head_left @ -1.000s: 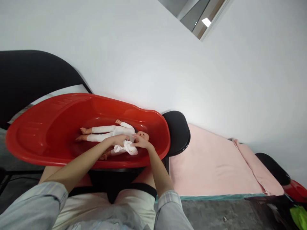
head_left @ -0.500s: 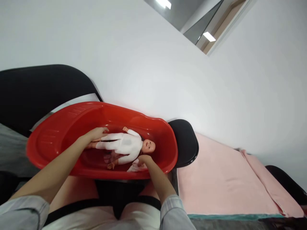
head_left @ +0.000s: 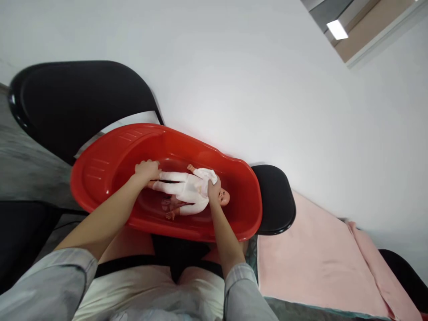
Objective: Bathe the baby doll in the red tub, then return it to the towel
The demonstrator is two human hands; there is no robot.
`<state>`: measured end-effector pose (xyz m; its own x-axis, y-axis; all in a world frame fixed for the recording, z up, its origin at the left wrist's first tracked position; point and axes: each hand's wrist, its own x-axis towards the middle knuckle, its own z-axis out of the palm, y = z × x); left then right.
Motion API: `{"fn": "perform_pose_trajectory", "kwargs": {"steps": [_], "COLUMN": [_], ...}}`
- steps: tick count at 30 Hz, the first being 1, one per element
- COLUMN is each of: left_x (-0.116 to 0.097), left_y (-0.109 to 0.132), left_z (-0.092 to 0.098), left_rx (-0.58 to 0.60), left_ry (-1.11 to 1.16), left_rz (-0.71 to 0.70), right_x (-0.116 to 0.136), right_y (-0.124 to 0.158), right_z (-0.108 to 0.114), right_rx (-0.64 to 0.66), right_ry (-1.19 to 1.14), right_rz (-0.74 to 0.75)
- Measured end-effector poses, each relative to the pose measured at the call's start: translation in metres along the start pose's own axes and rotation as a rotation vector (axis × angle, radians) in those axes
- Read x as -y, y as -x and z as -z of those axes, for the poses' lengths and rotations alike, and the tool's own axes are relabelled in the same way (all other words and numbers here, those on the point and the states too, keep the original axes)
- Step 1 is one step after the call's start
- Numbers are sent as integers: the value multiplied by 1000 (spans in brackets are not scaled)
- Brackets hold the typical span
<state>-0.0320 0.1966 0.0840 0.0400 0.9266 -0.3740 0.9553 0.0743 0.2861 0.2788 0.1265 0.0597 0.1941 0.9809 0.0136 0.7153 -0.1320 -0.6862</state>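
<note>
A bald baby doll in white clothing lies on its back in a red baby bathtub, head to the right and feet to the left. My left hand is closed around the doll's far foot, which it hides. In my right hand is a small white cloth, pressed against the doll's upper chest and far shoulder. My right wrist covers part of the doll's neck and head. The doll's near arm lies out along the tub floor.
Black chairs stand behind the tub's left end, and a black seat lies under its right end. A pink towel is spread on the right, over a teal edge. The white wall rises just behind the tub.
My right hand has brought the cloth from the tub's near rim up onto the doll's chest and shoulder. My left hand stays at the doll's feet. The camera view has shifted.
</note>
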Motion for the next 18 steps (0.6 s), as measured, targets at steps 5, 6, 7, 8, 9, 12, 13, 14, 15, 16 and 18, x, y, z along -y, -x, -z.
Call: {"fn": "perform_pose_trajectory", "kwargs": {"steps": [5, 6, 7, 8, 9, 12, 13, 14, 15, 16, 18], "left_x": [7, 8, 9, 9, 9, 9, 10, 10, 10, 9, 7], "left_y": [-1, -2, -3, -3, -4, -6, -6, -6, -6, -5, -3], "left_z": [1, 1, 1, 1, 2, 3, 3, 4, 4, 5, 5], "left_rx": [-38, -39, -41, -45, -52, -80, -85, -85, -82, -79, -79], "left_ry": [-30, -23, -15, -10, -7, -8, -9, -11, -13, -18, -36], "left_rz": [73, 83, 90, 96, 98, 93, 85, 77, 71, 68, 68], "right_x": [13, 13, 13, 13, 14, 24, 29, 34, 40, 45, 54], "right_y": [-11, -11, -11, -12, -13, -20, -23, -25, -27, -28, -28], "right_z": [-22, -30, -40, -50, -60, -89, -99, -108, -118, -127, -145], "right_rx": [-51, -12, 24, 54, 76, 131, 165, 202, 235, 254, 264], "right_ry": [305, 330, 345, 354, 359, 322, 297, 279, 273, 279, 305], "right_rz": [-252, -251, -246, -242, -241, -202, -168, -133, -98, -72, -38]}}
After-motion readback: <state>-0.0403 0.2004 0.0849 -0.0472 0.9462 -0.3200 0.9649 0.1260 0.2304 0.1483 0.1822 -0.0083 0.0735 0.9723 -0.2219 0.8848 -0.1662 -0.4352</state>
